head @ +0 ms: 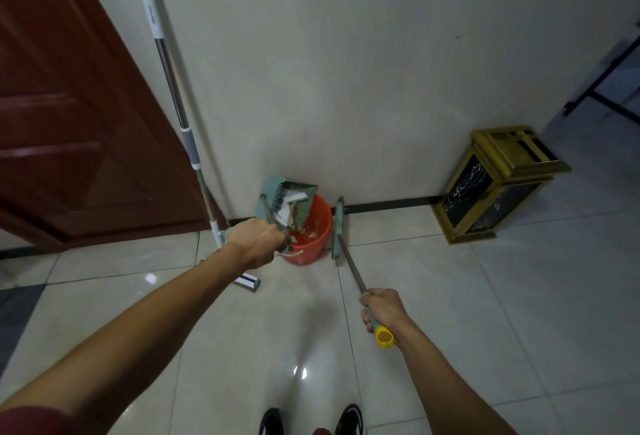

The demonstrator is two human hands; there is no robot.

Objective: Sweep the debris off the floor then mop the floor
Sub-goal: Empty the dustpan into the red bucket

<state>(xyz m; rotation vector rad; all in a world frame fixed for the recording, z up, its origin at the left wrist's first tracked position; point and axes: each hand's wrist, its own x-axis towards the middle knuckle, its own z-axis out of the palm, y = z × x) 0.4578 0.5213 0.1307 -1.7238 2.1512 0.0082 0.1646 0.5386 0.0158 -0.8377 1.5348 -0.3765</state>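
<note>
tiled floor (450, 296), dustpan (294, 200) beyond left hand (258, 242)

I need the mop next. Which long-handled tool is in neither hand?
The mop, leaning on the wall by the door; the dustpan and broom are held.

Floor tiles (450, 296) glossy, pale glazed look. Bucket (313, 226) smooth red plastic. Dustpan (304, 207) teal plastic. Broom handle (351, 270) dull metal. Bin (498, 185), 3 o'clock: shiny brass-like frame, glossy black marbled panels.
</note>
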